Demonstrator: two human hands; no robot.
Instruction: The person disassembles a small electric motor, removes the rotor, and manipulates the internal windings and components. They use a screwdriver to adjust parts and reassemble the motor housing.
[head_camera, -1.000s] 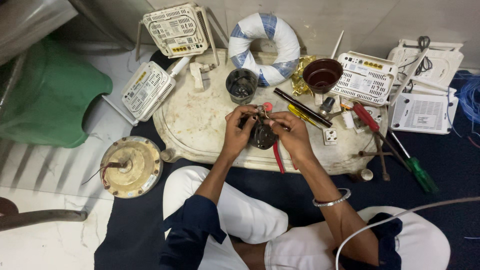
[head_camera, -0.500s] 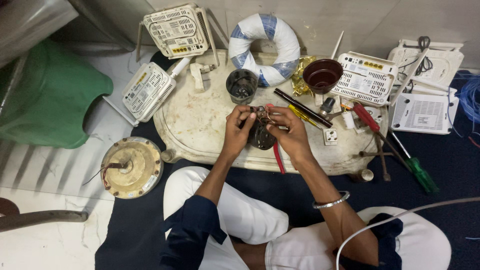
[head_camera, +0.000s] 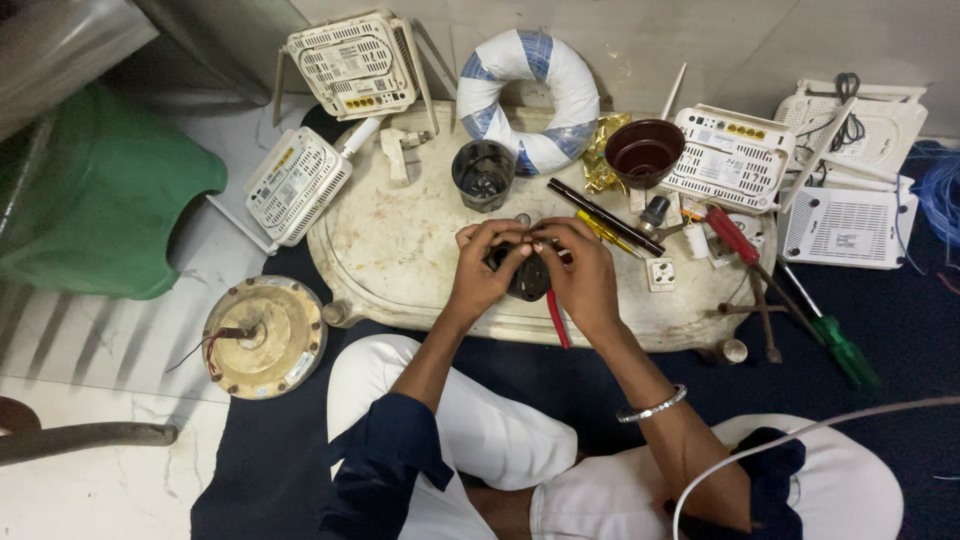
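Low white table (head_camera: 420, 250): one, cream, stained, bearing the work. Blue-and-white padded ring (head_camera: 527, 95): one, at the far edge. White router boxes: five visible, around and behind the table. Round motor housing (head_camera: 265, 335): one, on the floor at left. Cups: two, dark cup (head_camera: 484, 173) and brown bowl (head_camera: 644, 152). Screwdrivers: two, red-handled (head_camera: 732, 233) and green-handled (head_camera: 842, 350). Small black part (head_camera: 527, 275): one, at table centre, pinched between left hand (head_camera: 483, 272) and right hand (head_camera: 583, 277), fingertips pressed together on its top. Handling, judged: steady the part against the table, turn gently.

A pale label (head_camera: 300, 368) sits on the round motor (head_camera: 265, 335), lower left
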